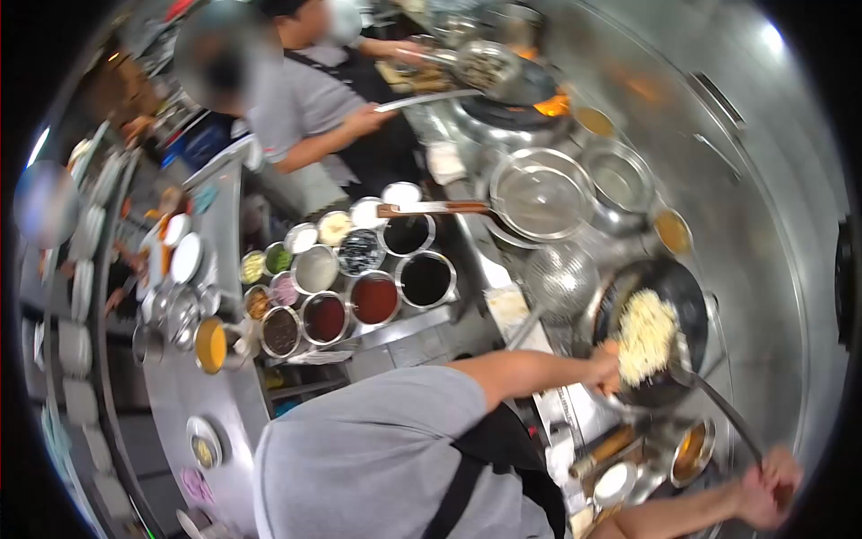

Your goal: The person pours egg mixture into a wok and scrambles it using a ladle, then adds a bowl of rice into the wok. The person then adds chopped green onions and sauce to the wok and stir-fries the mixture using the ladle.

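My left hand (607, 366) is closed at the near rim of a dark wok (691, 310), gripping its edge or a handle there; the exact grip is partly hidden. A pale heap of food (647, 337), like rice or noodles, lies in the wok and reaches over its near side. My right hand (772, 488) is wrapped round the end of a long-handled ladle (724, 409). The ladle's head is down in the wok, against the food.
Beside the wok lie a perforated skimmer (561, 280) and a wooden-handled strainer (543, 193). Several sauce containers (374, 298) stand behind to the left. A co-worker (337, 99) holds a pan and a utensil near a flaming burner (552, 103). A bowl (692, 452) sits right of my wok.
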Tool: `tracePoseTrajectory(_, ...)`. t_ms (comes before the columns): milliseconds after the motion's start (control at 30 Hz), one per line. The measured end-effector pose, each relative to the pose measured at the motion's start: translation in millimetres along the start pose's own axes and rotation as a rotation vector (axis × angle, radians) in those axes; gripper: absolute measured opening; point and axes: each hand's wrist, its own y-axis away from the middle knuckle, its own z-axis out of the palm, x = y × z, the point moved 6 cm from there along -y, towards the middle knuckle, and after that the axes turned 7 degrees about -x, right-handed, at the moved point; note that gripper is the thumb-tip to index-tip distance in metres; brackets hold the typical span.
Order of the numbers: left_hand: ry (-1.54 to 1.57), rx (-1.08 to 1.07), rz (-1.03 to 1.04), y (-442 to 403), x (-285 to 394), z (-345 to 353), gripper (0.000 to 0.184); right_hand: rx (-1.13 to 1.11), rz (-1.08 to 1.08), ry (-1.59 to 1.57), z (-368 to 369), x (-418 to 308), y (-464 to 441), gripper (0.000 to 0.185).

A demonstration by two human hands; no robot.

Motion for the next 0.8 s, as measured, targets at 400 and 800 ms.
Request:
tracePoseTrajectory(400, -0.287, 0.177, 0.100, 90, 66, -3, 0.053, 0.124, 0.030, 0.135, -2, 183, 62, 0.019)
tracePoseTrajectory(800, -0.299, 0.080, -0.004, -12, 10, -5, 0.041, -0.112, -0.152, 0.626, -2, 157, 82, 0.035)
